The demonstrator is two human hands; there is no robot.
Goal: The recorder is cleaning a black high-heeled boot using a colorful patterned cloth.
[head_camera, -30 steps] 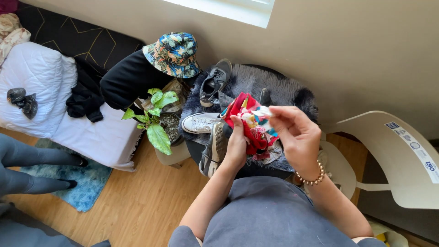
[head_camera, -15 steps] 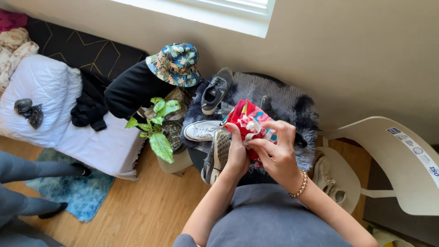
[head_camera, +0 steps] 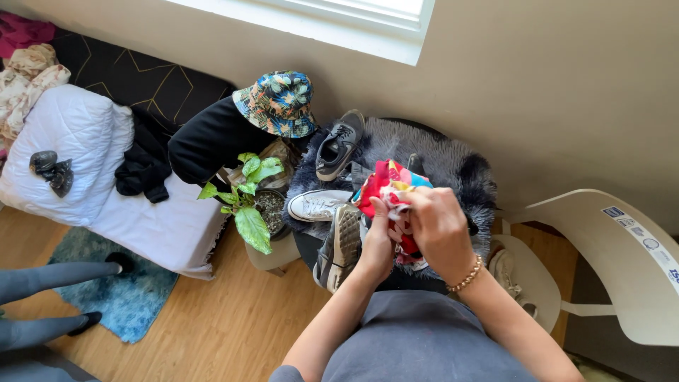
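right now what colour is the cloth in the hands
Mostly red cloth with a floral print plus blue and yellow patches, seen in the head view.

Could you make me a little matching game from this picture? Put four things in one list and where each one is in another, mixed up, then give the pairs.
Things:
1. colourful cloth
2. floral hat
3. potted plant
4. blue rug

Places:
A. on the wooden floor, lower left
B. held between the left hand and the right hand
C. on top of a black cushion
D. beside the white shoe, left of the furry grey stool

Pairs: 1-B, 2-C, 3-D, 4-A
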